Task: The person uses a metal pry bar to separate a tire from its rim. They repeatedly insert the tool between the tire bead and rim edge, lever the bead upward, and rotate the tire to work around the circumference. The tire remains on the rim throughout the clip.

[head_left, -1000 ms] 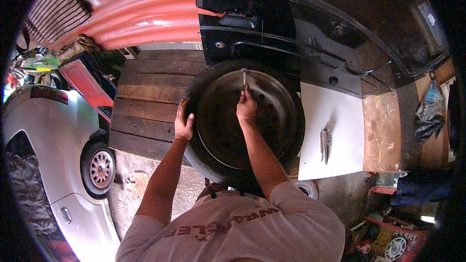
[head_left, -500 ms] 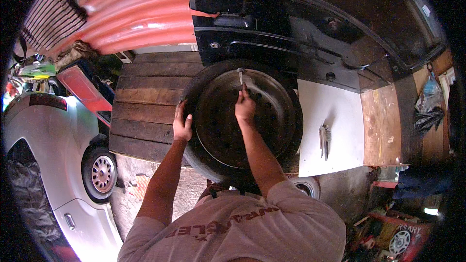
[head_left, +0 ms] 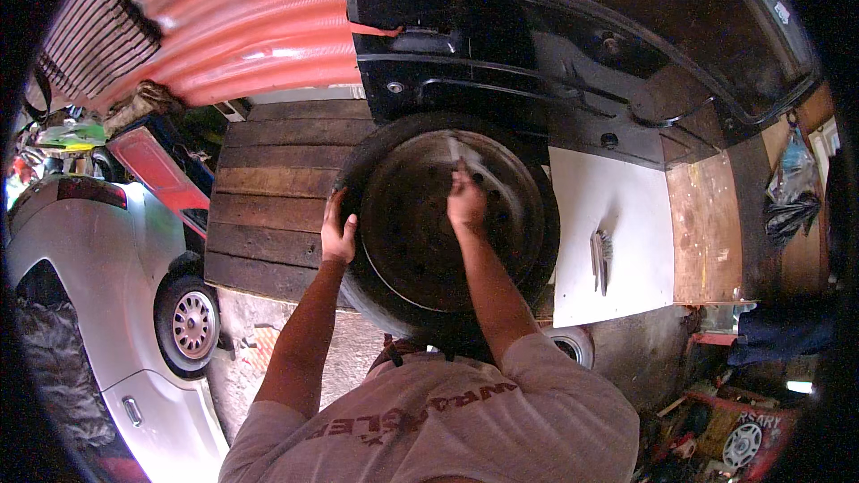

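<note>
Rightward across the wheel [head_left: 407,224], my right hand [head_left: 466,203] has shifted, curled around a blurred thin tool [head_left: 455,148]; my left hand [head_left: 337,233] rests open against the tyre [head_left: 394,316], centre frame. Steady left-palm pressure should help control.

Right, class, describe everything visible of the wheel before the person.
The wheel appears to lie flat on the dark plank bench, left of a white sheet. A black tyre surrounds a dark, metallic-looking rim with round holes, paler near its top. The left hand rests against the tyre's left side; the right hand holds a blurred slim tool over the rim's upper part, contact unclear.
</note>
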`<action>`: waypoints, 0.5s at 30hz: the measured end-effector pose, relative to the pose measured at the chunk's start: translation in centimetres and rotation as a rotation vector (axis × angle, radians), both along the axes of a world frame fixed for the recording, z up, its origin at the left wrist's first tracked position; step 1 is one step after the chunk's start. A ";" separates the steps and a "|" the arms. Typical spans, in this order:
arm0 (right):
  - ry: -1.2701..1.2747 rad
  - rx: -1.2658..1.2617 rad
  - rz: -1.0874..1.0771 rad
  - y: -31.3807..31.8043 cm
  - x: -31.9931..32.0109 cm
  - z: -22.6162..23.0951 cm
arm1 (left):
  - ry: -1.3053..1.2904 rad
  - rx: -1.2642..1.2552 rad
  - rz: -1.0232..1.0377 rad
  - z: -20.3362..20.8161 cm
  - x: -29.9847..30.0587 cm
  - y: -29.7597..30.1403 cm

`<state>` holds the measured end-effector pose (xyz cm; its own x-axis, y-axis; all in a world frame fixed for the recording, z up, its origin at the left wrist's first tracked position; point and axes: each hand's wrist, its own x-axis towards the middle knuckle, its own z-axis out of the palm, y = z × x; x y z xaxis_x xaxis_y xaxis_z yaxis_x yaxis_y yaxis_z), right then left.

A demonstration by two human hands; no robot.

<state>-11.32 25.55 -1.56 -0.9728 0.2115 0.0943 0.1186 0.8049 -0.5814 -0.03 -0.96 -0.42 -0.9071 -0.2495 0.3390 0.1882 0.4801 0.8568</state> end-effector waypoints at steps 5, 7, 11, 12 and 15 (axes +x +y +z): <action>0.128 -0.033 -0.063 5.5 1.2 0.9 | 0.004 -0.021 0.028 -0.9 0.5 -0.6; 0.160 -0.088 -0.101 5.1 1.1 0.8 | 0.000 -0.028 0.021 -0.5 0.2 -0.2; -0.007 -0.134 0.012 -3.7 0.7 2.8 | -0.009 -0.002 0.013 -0.4 -0.1 -0.2; 0.022 -0.120 0.010 -3.7 0.7 2.4 | -0.012 -0.003 0.015 -0.3 -0.2 -0.3; 0.018 -0.091 0.009 -2.1 0.9 1.8 | -0.008 -0.004 0.002 -0.2 0.0 -0.3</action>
<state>-10.45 23.40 0.28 -0.9731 0.2110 0.0924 0.1003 0.7495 -0.6544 -0.06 -1.27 -0.64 -0.9093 -0.2502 0.3324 0.1800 0.4836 0.8566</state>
